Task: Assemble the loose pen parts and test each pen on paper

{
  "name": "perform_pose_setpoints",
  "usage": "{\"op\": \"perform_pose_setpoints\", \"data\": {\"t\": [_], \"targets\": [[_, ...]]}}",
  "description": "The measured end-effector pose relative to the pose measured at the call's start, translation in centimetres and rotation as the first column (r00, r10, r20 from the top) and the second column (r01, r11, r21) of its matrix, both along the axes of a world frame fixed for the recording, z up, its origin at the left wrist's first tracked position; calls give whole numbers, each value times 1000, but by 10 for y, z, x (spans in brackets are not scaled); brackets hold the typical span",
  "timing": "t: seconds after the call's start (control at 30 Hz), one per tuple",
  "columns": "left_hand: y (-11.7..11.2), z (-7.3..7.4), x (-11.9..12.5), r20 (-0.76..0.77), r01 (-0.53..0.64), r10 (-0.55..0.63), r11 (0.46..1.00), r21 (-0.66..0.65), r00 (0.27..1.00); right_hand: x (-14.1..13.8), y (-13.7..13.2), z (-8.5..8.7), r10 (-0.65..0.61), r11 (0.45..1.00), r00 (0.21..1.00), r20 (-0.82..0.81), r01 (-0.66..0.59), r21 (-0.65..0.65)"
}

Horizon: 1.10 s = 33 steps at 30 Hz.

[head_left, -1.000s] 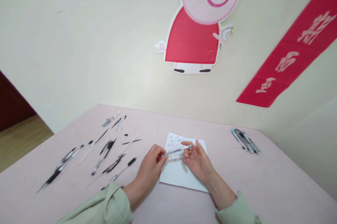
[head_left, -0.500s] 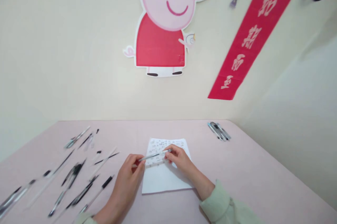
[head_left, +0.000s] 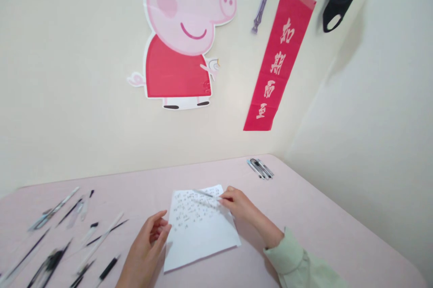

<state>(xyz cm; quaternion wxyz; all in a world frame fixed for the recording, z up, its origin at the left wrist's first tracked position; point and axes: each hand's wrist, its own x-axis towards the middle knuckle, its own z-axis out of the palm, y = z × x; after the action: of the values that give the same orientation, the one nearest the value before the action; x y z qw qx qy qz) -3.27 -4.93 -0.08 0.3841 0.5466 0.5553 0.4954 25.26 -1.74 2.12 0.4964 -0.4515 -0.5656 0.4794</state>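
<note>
My right hand [head_left: 235, 202] pinches one end of a slim pen [head_left: 205, 194], whose other end points left over the paper. Handwriting fills the upper part of the white sheet of paper [head_left: 203, 243], and its lower part is blank. At the sheet's left edge is my left hand [head_left: 150, 236], with loosely curled fingers, the thumb apart from them and nothing held. Whether its thumb touches the paper I cannot tell.
Pen parts, among them a black-gripped barrel [head_left: 108, 267], a thin refill [head_left: 106, 233] and a cap [head_left: 94, 225], lie scattered on the left of the pink table [head_left: 304, 243]. Several pens [head_left: 260, 169] lie together at the back right. A wall with a pig cutout [head_left: 179, 71] stands behind.
My left hand has let go of the pen, which both hands held before. The right hand has carried it rightward off the left fingers. My view has turned right.
</note>
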Motion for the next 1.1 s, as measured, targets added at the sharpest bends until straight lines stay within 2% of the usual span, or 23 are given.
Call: {"op": "perform_pose_setpoints", "data": {"t": [0.03, 0.07, 0.1, 0.13, 0.2, 0.27, 0.33, 0.43, 0.5, 0.63, 0.8, 0.9, 0.97, 1.03, 1.1], "targets": [[0, 0, 0, -10, 15, -15, 1000, -8, 1000, 19, 1, -1, -79, 997, 994, 73, 77, 21], [0, -1, 0, -23, 33, -33, 999, -17, 999, 40, 2, -3, -243, 970, 932, 270, 225, 96], [0, -1, 0, -35, 46, -46, 999, -23, 998, 62, 1, -5, -392, 920, 808, 440, 347, 182], [0, -1, 0, -45, 53, -54, 998, -27, 998, 84, 0, -7, -488, 870, 668, 562, 424, 251], [0, -1, 0, -60, 54, -56, 998, -30, 997, 124, -4, -10, -560, 791, 402, 725, 518, 324], [-1, -1, 0, -66, 47, -49, 998, -31, 997, 155, -6, -12, -515, 731, 154, 843, 593, 338], [-1, -3, 1, -69, 47, -49, 998, -28, 996, 174, -1, -11, -500, 693, 75, 863, 632, 347], [-1, -6, 1, -64, 54, -55, 998, -23, 996, 185, 16, -7, -484, 656, 5, 875, 663, 359], [0, -8, 0, -62, 51, -52, 998, -22, 997, 184, 31, -5, -461, 657, -22, 887, 664, 358], [0, -7, -1, -77, 48, -49, 999, -22, 996, 178, 47, -9, -397, 691, -43, 917, 643, 329], [2, -6, 0, -95, 64, -65, 998, -8, 993, 171, 42, -8, -400, 696, -83, 913, 621, 361], [0, -4, 2, -115, 68, -67, 998, 8, 991, 160, 42, -2, -426, 720, -69, 902, 578, 384], [-3, -2, 3, -128, 88, -83, 996, 31, 988, 143, 46, 1, -435, 766, -19, 900, 517, 381], [-6, -1, 4, -138, 118, -109, 991, 65, 985, 112, 51, 1, -447, 827, 72, 892, 413, 381], [-8, -1, 4, -138, 133, -121, 987, 85, 983, 69, 52, 0, -443, 896, 346, 827, 215, 390]]}}
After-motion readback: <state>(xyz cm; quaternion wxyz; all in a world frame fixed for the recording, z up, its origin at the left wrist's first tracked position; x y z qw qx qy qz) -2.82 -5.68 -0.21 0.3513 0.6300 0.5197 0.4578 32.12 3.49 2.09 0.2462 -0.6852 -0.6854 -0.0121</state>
